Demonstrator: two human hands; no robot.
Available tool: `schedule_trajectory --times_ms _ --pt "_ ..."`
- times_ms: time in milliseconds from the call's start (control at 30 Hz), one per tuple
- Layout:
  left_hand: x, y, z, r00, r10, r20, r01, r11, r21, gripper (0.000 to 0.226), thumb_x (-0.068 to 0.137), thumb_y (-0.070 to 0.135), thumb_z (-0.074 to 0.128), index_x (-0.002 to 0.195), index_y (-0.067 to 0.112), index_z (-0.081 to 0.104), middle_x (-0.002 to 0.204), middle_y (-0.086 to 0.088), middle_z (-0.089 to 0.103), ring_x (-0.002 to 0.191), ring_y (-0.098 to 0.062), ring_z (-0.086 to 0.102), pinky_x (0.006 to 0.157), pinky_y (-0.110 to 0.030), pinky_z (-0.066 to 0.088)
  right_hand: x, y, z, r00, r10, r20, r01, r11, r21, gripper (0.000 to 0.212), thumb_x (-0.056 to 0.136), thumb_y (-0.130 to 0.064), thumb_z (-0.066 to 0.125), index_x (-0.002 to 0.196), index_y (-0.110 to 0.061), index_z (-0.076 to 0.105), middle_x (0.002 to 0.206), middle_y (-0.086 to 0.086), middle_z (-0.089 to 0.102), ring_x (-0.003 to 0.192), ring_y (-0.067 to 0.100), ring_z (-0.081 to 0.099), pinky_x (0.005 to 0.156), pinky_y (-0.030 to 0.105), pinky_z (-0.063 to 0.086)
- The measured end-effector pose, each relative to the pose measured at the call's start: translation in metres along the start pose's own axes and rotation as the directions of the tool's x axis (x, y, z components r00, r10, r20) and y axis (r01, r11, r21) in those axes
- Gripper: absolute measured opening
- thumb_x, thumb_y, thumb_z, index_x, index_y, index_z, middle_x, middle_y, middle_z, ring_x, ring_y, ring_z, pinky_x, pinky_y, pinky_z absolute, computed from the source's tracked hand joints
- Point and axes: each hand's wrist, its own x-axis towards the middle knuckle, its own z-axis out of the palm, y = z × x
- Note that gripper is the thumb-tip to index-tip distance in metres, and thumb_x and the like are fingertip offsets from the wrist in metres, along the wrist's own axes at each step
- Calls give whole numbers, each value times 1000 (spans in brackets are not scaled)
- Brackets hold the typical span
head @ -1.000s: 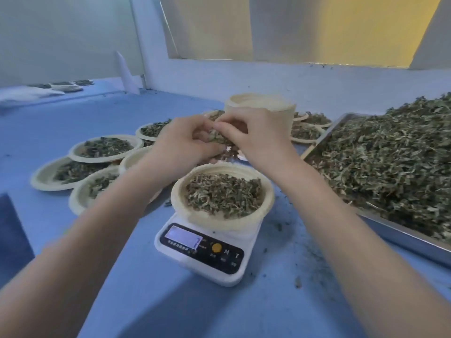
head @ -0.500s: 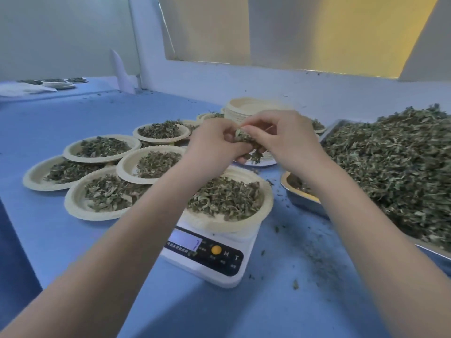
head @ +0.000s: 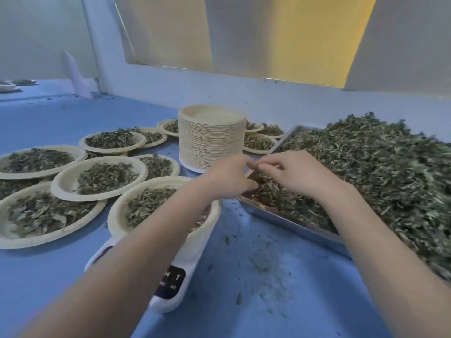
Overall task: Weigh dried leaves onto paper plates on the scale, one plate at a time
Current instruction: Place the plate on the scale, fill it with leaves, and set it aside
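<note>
Both hands meet over the near left corner of the metal tray (head: 288, 217), which sits along the right side of the blue tabletop (head: 256, 276) and is heaped with dried leaves (head: 380, 172). The left hand (head: 228, 178) has its fingers curled, tips down among the leaves at the tray's corner; whether it actually pinches any cannot be told. The right hand (head: 296, 173) lies just beside it with fingers bent, thumb and forefinger drawn together, fingertips touching those of the left hand; what it holds, if anything, is not clear.

The scale (head: 170, 286) stands near the middle of the tabletop's front, largely hidden under the left forearm, with only part of its dark button panel showing. On it rests a paper plate (head: 117, 215) holding leaves.

Toward the left edge lie several filled plates (head: 61, 189), some overlapping. Behind the hands, toward the back edge, rises a tall stack of plates (head: 211, 140), with more filled ones on either side of it. Leaf crumbs (head: 263, 264) are scattered on the tabletop between scale and tray.
</note>
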Motion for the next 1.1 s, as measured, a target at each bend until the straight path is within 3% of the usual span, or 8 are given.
schedule_trajectory --times_ms 100,200,333,400,533,667,800,1100 --pt "-23 -22 -24 992 -33 -120 29 999 -31 28 88 20 62 115 24 62 104 7 63 92 -11 61 80 -26 47 7 -28 6 995 -92 -38 96 986 140 24 95 -34 52 115 -41 65 79 -21 65 53 -21 48 49 8 36" --pt "-53 -47 -48 964 -79 -256 64 996 -65 18 87 21 62 104 28 64 88 9 63 70 4 61 62 -14 46 13 -59 13 986 -165 -32 168 973 161 25 94 -35 55 117 -39 64 92 -17 63 67 -10 56 60 16 36" --pt "-97 -77 -77 898 -224 -380 187 973 -133 16 86 25 62 102 31 66 95 7 68 80 -5 62 66 -20 47 10 -91 22 967 -255 11 241 928 285 30 87 -49 59 116 -41 63 100 -16 64 78 -8 53 73 14 42" --pt "-116 -90 -84 880 -269 -391 245 963 -111 17 88 27 61 104 29 66 97 9 67 80 -3 58 66 -24 41 6 -98 24 937 -307 168 245 918 312 59 74 -67 60 128 -43 53 124 -16 56 109 0 51 95 26 43" --pt "-139 -112 -83 889 -293 -352 301 953 -32 28 92 29 56 119 22 60 111 8 60 98 -8 52 86 -22 35 -2 -91 23 839 -281 467 214 958 192 126 42 -82 67 146 -48 6 153 -26 5 141 2 6 117 39 15" --pt "-146 -123 -66 881 -348 -321 340 937 -83 32 95 33 50 125 22 54 99 17 56 90 -4 55 73 -20 41 -4 -78 27 804 -249 541 175 967 186 140 39 -71 79 146 -47 -10 155 -23 -8 144 4 -3 119 42 10" --pt "-143 -125 -47 854 -356 -378 318 934 -160 27 96 32 48 119 19 54 88 18 55 81 -2 55 65 -16 41 -4 -75 35 822 -241 516 153 966 208 142 42 -67 82 148 -43 -8 157 -19 0 145 7 0 119 42 13" --pt "-139 -126 -60 791 -387 -473 278 917 -286 24 95 27 50 116 19 59 87 8 62 72 -8 60 65 -27 51 6 -86 31 875 -278 396 134 925 355 137 39 -63 83 149 -43 2 122 -50 19 124 -15 22 97 4 21"
